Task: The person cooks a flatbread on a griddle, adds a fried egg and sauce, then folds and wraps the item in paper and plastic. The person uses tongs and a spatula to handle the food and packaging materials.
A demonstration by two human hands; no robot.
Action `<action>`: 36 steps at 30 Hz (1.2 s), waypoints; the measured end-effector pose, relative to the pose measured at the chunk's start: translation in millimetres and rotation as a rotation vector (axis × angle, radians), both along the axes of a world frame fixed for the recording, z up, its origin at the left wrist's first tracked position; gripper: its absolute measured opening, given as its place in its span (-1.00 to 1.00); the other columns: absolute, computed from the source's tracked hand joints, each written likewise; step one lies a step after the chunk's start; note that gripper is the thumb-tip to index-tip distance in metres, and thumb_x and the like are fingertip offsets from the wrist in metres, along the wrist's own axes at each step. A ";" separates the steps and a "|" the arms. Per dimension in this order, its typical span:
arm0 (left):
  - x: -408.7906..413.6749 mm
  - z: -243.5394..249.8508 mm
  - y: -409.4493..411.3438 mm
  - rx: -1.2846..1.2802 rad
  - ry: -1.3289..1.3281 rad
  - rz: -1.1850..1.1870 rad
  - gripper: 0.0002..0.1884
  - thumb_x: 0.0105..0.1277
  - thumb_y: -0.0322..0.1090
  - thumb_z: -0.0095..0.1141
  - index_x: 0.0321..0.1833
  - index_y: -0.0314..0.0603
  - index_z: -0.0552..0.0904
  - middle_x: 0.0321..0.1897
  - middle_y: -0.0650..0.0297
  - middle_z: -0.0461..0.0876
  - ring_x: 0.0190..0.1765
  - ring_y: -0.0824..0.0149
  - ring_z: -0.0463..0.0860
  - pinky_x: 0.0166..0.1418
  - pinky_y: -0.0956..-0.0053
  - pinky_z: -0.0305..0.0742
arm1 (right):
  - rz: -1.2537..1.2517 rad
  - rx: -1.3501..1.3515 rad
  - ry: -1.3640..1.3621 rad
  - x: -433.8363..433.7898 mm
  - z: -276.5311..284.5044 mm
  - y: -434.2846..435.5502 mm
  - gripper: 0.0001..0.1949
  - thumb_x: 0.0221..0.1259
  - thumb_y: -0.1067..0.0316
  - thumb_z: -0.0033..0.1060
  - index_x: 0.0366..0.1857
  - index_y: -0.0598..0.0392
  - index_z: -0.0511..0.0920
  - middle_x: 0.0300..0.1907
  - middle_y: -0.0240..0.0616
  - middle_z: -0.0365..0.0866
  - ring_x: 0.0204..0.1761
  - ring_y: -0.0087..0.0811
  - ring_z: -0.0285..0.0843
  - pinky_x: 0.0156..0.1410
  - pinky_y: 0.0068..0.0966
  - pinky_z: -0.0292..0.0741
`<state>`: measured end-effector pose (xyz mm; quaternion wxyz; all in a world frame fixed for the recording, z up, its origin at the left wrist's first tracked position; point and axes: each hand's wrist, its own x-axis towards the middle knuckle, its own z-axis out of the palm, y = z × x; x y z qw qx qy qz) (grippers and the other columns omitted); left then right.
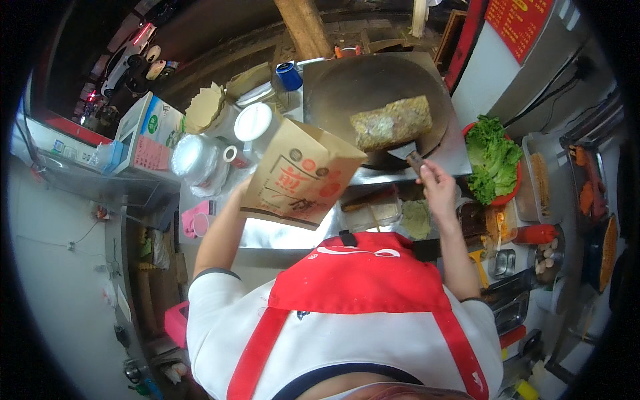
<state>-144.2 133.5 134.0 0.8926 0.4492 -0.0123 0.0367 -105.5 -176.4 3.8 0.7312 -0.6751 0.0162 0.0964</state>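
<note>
My left hand [243, 189] holds up a brown paper bag [305, 175] printed in red and black; my fingers are hidden behind it. In my right hand [436, 184] is the wooden handle of a metal scraper [404, 151]. Its blade lies at the near edge of a folded, browned crepe [392, 122]. That crepe rests on a round, dark griddle [340, 85], to the right of the bag.
A red bowl of lettuce [492, 160] stands right of the griddle. Containers of sauces [501, 225] and a red squeeze bottle [536, 234] sit nearer. On the left are wrapped plastic lids [195, 160], a white-lidded jug [253, 122] and a blue can [289, 76].
</note>
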 end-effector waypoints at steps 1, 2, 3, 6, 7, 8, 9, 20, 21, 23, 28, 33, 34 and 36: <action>-3.7 -3.4 0.8 -0.004 0.009 -0.009 -0.69 0.40 -0.27 -0.06 0.07 -0.34 0.50 -0.07 0.10 0.56 -0.07 0.23 0.61 -0.02 0.28 0.56 | 0.016 0.016 -0.024 2.3 10.1 -1.6 -0.71 0.35 0.22 0.12 0.02 0.15 0.55 -0.46 -0.45 0.55 -0.65 -0.82 0.14 -0.58 -0.79 0.06; -6.4 -8.3 1.7 -0.011 0.018 -0.015 -0.69 0.40 -0.27 -0.05 0.07 -0.34 0.50 -0.07 0.11 0.56 -0.07 0.24 0.61 -0.02 0.29 0.55 | 0.047 0.033 -0.047 3.6 18.7 -1.8 -0.71 0.36 0.23 0.11 0.03 0.15 0.54 -0.45 -0.44 0.55 -0.65 -0.83 0.14 -0.59 -0.80 0.05; -8.7 -10.0 1.2 -0.014 0.023 -0.022 -0.69 0.40 -0.27 -0.05 0.07 -0.34 0.50 -0.07 0.11 0.56 -0.07 0.24 0.60 -0.02 0.30 0.55 | 0.079 0.047 -0.063 5.6 27.5 -3.2 -0.71 0.37 0.24 0.10 0.05 0.15 0.53 -0.44 -0.44 0.55 -0.65 -0.84 0.14 -0.59 -0.81 0.04; -13.4 -17.7 1.8 -0.027 0.035 -0.039 -0.69 0.39 -0.27 -0.04 0.07 -0.33 0.49 -0.07 0.13 0.56 -0.07 0.27 0.60 -0.02 0.33 0.54 | 0.172 0.072 -0.071 4.7 43.2 -1.8 -0.71 0.37 0.25 0.10 0.05 0.15 0.52 -0.44 -0.43 0.55 -0.63 -0.84 0.16 -0.58 -0.82 0.05; -14.7 -20.5 2.7 -0.030 0.037 -0.044 -0.69 0.39 -0.27 -0.04 0.07 -0.33 0.49 -0.08 0.14 0.56 -0.07 0.27 0.60 -0.02 0.34 0.54 | 0.209 0.077 -0.046 3.9 51.0 -3.2 -0.71 0.36 0.24 0.12 0.04 0.15 0.53 -0.44 -0.43 0.55 -0.62 -0.83 0.18 -0.57 -0.81 0.07; -15.1 -22.6 2.3 -0.040 0.039 -0.050 -0.69 0.39 -0.28 -0.03 0.07 -0.33 0.49 -0.08 0.14 0.56 -0.07 0.28 0.59 -0.03 0.34 0.53 | 0.245 0.083 -0.021 3.0 55.4 -3.5 -0.72 0.36 0.23 0.13 0.03 0.14 0.54 -0.44 -0.44 0.55 -0.60 -0.83 0.20 -0.56 -0.81 0.10; -14.4 -24.3 2.4 -0.045 0.037 -0.059 -0.70 0.39 -0.28 -0.03 0.07 -0.33 0.49 -0.08 0.15 0.56 -0.07 0.29 0.59 -0.03 0.35 0.53 | 0.259 0.066 -0.023 2.2 57.3 -2.4 -0.71 0.36 0.24 0.12 0.04 0.15 0.53 -0.44 -0.44 0.55 -0.62 -0.83 0.18 -0.57 -0.81 0.08; -11.6 -47.5 -6.3 -0.124 0.047 -0.237 -0.70 0.38 -0.28 0.01 0.07 -0.31 0.47 -0.09 0.21 0.55 -0.08 0.37 0.57 -0.03 0.45 0.49 | 0.449 -0.239 -0.244 -20.4 128.5 0.1 -0.73 0.29 0.29 0.17 -0.03 0.22 0.56 -0.34 -0.35 0.63 -0.33 -0.61 0.52 -0.23 -0.60 0.46; -13.2 -51.7 -10.7 -0.137 0.057 -0.265 -0.70 0.38 -0.28 0.01 0.07 -0.31 0.47 -0.09 0.22 0.55 -0.08 0.38 0.57 -0.03 0.45 0.49 | 0.474 -0.320 -0.326 -22.6 136.4 -0.2 -0.73 0.27 0.30 0.19 -0.05 0.22 0.56 -0.32 -0.31 0.64 -0.31 -0.56 0.56 -0.19 -0.56 0.49; -12.6 -63.8 -23.6 -0.170 0.076 -0.345 -0.70 0.38 -0.28 0.02 0.07 -0.30 0.47 -0.09 0.23 0.54 -0.08 0.39 0.57 -0.03 0.47 0.48 | 0.485 -0.554 -0.653 -30.9 159.1 -6.7 -0.71 0.20 0.29 0.24 -0.06 0.21 0.57 -0.31 -0.23 0.63 -0.33 -0.42 0.59 -0.20 -0.52 0.49; -32.9 -98.0 -66.4 -0.261 0.175 -0.544 -0.70 0.38 -0.28 0.04 0.07 -0.29 0.46 -0.10 0.26 0.54 -0.09 0.43 0.56 -0.04 0.51 0.47 | 0.499 -0.848 -0.862 -64.0 216.1 -50.4 -0.68 0.11 0.26 0.31 -0.09 0.17 0.59 -0.33 -0.13 0.61 -0.33 -0.22 0.61 -0.23 -0.45 0.50; -47.4 -122.8 -111.0 -0.323 0.295 -0.777 -0.70 0.37 -0.28 0.06 0.06 -0.29 0.46 -0.11 0.29 0.54 -0.09 0.47 0.55 -0.04 0.56 0.45 | 0.180 -0.875 -0.703 -125.7 221.1 -122.1 -0.66 0.15 0.22 0.22 -0.06 0.17 0.58 -0.27 -0.16 0.64 -0.26 -0.34 0.62 -0.15 -0.49 0.48; -51.9 -126.8 -116.1 -0.327 0.316 -0.800 -0.70 0.37 -0.28 0.06 0.06 -0.28 0.46 -0.11 0.29 0.54 -0.09 0.47 0.54 -0.04 0.56 0.45 | 0.041 -0.856 -0.622 -141.2 208.0 -140.6 -0.64 0.17 0.19 0.21 -0.03 0.18 0.57 -0.24 -0.19 0.64 -0.22 -0.39 0.60 -0.12 -0.50 0.48; -46.3 -132.5 -125.7 -0.326 0.346 -0.892 -0.70 0.37 -0.28 0.07 0.06 -0.28 0.46 -0.11 0.30 0.53 -0.09 0.49 0.54 -0.04 0.58 0.44 | -0.285 -0.803 -0.354 -182.5 169.6 -183.6 -0.61 0.23 0.15 0.20 0.02 0.20 0.55 -0.17 -0.26 0.63 -0.17 -0.47 0.56 -0.06 -0.52 0.47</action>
